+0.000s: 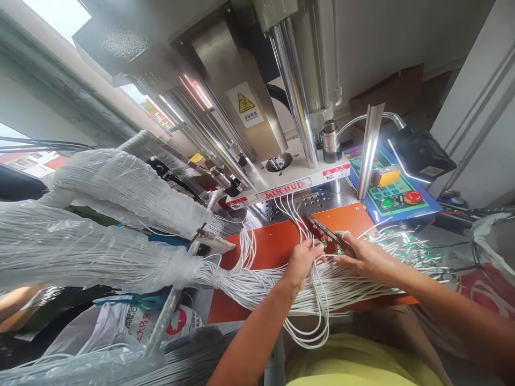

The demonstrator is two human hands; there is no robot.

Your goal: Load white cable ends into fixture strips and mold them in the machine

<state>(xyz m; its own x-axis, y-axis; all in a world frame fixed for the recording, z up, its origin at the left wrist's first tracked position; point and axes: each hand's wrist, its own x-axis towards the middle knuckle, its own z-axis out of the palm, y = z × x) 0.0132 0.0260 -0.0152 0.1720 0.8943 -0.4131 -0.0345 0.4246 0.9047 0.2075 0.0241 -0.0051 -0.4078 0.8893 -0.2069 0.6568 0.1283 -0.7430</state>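
Plastic wrapping (80, 244) at far left encloses thick bundles of white cables (249, 289), borne on wrapped metal bars (167, 313); a printed sack (104, 321) sits below. One bundle runs right, unwrapped, across the orange bench (267, 249) before the MIN-HUI press (284, 188). Above it, the left hand (300, 262) pinches a few white cables between thumb and fingers. The right hand (364, 260) curls around a slim metal bar (328, 230) slanting toward the press. Cable ends with green tips (418, 252) fan out farther right, near a blue control box (398, 198); a red printed bag (491, 289) lies beyond.
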